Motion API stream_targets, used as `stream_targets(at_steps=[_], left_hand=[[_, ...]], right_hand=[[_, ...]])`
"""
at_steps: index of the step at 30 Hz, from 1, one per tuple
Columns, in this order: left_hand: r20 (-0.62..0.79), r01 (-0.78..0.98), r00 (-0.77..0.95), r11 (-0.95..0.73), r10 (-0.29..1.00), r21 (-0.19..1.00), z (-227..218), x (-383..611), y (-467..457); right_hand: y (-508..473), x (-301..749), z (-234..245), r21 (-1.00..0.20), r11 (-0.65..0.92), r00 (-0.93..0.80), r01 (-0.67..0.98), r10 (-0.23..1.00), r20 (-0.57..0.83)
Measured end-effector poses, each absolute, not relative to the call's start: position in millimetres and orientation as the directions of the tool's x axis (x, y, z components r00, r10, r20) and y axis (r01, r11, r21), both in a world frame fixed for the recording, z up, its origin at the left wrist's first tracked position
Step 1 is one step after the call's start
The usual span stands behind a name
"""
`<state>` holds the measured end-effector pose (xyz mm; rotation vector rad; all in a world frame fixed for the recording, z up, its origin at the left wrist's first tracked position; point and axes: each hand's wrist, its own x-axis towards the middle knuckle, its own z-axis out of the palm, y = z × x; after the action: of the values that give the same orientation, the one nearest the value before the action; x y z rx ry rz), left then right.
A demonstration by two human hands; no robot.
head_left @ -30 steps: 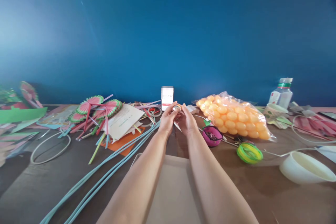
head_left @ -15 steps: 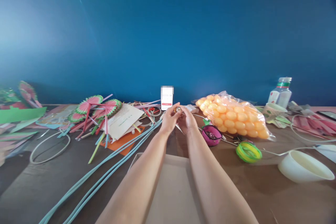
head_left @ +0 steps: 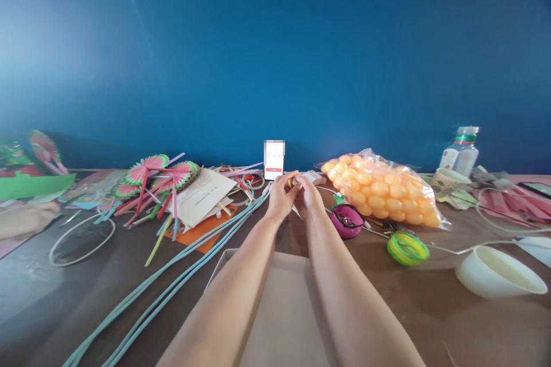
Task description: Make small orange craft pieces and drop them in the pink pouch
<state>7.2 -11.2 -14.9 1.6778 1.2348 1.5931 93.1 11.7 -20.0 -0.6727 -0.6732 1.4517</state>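
Observation:
Over the middle of the dark table, my left hand and my right hand meet with bent fingers. Between their fingertips is a small shiny round piece, silvery with a touch of orange; its kind is too small to make out. Both hands are closed around it, and the fingers hide most of it. Under my palms the tip of something white and pointed shows. A phone with a lit screen stands upright just beyond my fingers. Below my forearms lies a beige box or tray.
Light-blue cords cross the left side, near watermelon paper fans and a printed sheet. Rightward are a bag of orange balls, a purple pouch, a green-yellow ring stack and a white bowl. Another person's arm shows at far left.
My fingers have shifted slightly around the small piece, and less of it shows. At far left, another person's arm has come further into view across the papers.

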Motion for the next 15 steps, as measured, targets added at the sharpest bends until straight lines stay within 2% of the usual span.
stream_targets(at_steps=[7, 10, 15], left_hand=[[0.448, 0.118, -0.165, -0.433, 0.879, 0.894, -19, 8, -7], [0.432, 0.103, -0.178, -0.419, 0.884, 0.902, -19, 8, -7], [0.504, 0.159, -0.16, -0.482, 0.849, 0.862, -18, 9, -10]], right_hand=[[2, 91, -9, -0.677, -0.108, -0.083, -0.728, 0.994, -0.069], [3, 91, -12, -0.692, -0.079, -0.073, -0.717, 0.997, -0.039], [11, 92, -21, -0.756, -0.03, -0.015, -0.654, 1.0, -0.027]])
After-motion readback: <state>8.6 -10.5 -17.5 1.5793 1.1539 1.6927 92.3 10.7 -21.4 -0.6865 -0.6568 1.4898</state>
